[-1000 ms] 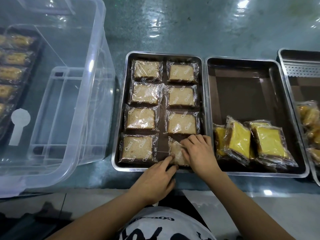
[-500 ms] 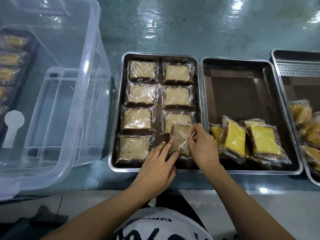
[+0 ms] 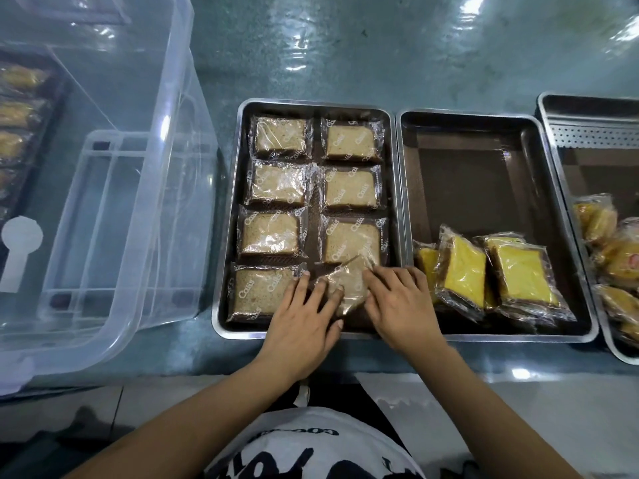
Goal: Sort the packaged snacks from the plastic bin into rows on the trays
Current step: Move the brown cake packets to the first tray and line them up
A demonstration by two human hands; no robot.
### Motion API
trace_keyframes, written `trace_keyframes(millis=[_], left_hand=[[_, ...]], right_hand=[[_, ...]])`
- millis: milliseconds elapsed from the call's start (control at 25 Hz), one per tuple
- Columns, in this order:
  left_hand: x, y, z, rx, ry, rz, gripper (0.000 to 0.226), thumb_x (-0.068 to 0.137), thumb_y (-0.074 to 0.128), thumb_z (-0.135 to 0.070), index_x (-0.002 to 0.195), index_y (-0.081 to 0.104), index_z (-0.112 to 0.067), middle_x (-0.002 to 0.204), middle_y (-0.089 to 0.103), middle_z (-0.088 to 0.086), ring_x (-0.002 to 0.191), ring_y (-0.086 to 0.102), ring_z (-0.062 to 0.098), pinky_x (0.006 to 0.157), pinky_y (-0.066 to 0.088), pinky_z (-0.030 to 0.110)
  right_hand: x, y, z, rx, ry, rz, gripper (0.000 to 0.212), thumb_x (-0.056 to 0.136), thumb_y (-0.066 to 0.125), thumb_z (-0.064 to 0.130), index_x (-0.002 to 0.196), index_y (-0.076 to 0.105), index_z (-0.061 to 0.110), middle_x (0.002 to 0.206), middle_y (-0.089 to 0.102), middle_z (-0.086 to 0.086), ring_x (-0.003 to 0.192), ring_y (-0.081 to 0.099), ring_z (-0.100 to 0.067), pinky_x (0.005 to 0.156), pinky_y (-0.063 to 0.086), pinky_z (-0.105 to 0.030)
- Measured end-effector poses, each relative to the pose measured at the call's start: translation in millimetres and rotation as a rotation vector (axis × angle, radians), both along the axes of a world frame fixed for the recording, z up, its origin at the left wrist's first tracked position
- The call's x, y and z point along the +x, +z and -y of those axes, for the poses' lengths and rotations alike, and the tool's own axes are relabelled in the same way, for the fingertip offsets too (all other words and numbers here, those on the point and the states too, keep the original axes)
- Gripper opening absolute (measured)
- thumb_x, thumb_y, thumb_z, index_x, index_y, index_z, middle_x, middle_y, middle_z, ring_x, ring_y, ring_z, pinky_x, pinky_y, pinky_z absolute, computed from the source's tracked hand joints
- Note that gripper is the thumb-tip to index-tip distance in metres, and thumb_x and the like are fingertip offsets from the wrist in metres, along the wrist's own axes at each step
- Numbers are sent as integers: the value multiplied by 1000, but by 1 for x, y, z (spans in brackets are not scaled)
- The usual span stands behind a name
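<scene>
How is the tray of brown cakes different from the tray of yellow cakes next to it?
The left steel tray is nearly full; the middle steel tray is mostly bare. The left tray's pale brown cake packets mostly lie flat in neat rows; the middle tray's yellow cake packets lean and overlap in a bunch at its near end. Both trays are shiny rectangular metal, and all the cakes have clear wrappers.

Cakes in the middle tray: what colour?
The cakes in the middle tray are bright yellow, in clear wrappers; head view shows it.
</scene>
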State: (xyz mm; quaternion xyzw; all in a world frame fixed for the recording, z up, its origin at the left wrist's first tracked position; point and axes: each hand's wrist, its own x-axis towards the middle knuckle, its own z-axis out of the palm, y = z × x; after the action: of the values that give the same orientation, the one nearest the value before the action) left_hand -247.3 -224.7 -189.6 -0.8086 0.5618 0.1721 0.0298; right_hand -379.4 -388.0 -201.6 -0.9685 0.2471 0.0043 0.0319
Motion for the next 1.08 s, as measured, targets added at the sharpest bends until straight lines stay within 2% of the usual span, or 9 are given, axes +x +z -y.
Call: trace_keyframes(millis=[120, 320, 480, 560, 720, 840, 960, 1080], left_hand=[[5, 0, 3, 13, -5, -5, 61, 103, 23, -53, 155, 30, -23, 159, 34, 11, 148, 22, 38, 123, 11, 51], [-4, 3, -7, -16, -107, -128, 59, 102, 28, -46, 155, 27, -19, 160, 30, 10, 147, 28, 31, 121, 21, 44], [-9, -2, -14, 28, -127, -193, 70, 102, 22, -57, 161, 4, -23, 168, 1, 4, 154, -6, 23, 125, -3, 40], [-12, -5, -12, 27, -144, -192, 72, 101, 19, -60, 161, 0, -24, 168, -4, 2, 154, -12, 20, 124, -6, 41], [-11, -4, -6, 4, -148, -204, 67, 102, 22, -56, 160, 10, -25, 168, 7, 2, 154, -4, 22, 124, -7, 38], [3, 3, -15, -29, -13, -151, 58, 104, 22, -51, 158, 20, -30, 166, 16, 2, 153, 6, 25, 125, 3, 42], [25, 4, -34, 34, 181, -69, 59, 102, 15, -54, 157, 18, -34, 166, 14, 3, 153, 9, 29, 124, 2, 49], [41, -2, -52, 126, 228, -93, 62, 97, 8, -60, 157, 10, -43, 167, 11, -1, 152, 10, 31, 123, 4, 55]], right_hand=[[-21, -7, -24, -10, -35, -9, 41, 96, 44, 35, 125, 67, 17, 106, 68, -2, 100, 58, -26, 101, 36, -47], [-29, -4, -33, 89, -63, 31, 42, 99, 42, 34, 131, 62, 17, 128, 62, -2, 117, 55, -24, 108, 38, -46], [-30, -9, -35, 123, 3, -25, 46, 103, 34, 39, 138, 57, 20, 140, 56, -3, 129, 51, -21, 117, 31, -44], [-39, -12, -36, 110, -23, -57, 48, 103, 33, 40, 142, 54, 21, 144, 54, -4, 136, 47, -20, 119, 28, -48], [-43, -12, -34, 105, -38, -23, 46, 103, 38, 38, 140, 55, 18, 144, 54, -7, 137, 47, -23, 119, 27, -51], [-28, -10, -35, 164, -14, 53, 45, 102, 43, 35, 140, 55, 15, 143, 53, -9, 135, 47, -27, 118, 30, -49], [-13, -13, -40, 247, 27, -5, 51, 104, 34, 43, 150, 44, 23, 154, 43, -5, 144, 37, -25, 119, 30, -46], [-16, -21, -41, 289, 30, -103, 56, 104, 21, 52, 154, 35, 31, 162, 31, 0, 150, 26, -21, 122, 24, -44]])
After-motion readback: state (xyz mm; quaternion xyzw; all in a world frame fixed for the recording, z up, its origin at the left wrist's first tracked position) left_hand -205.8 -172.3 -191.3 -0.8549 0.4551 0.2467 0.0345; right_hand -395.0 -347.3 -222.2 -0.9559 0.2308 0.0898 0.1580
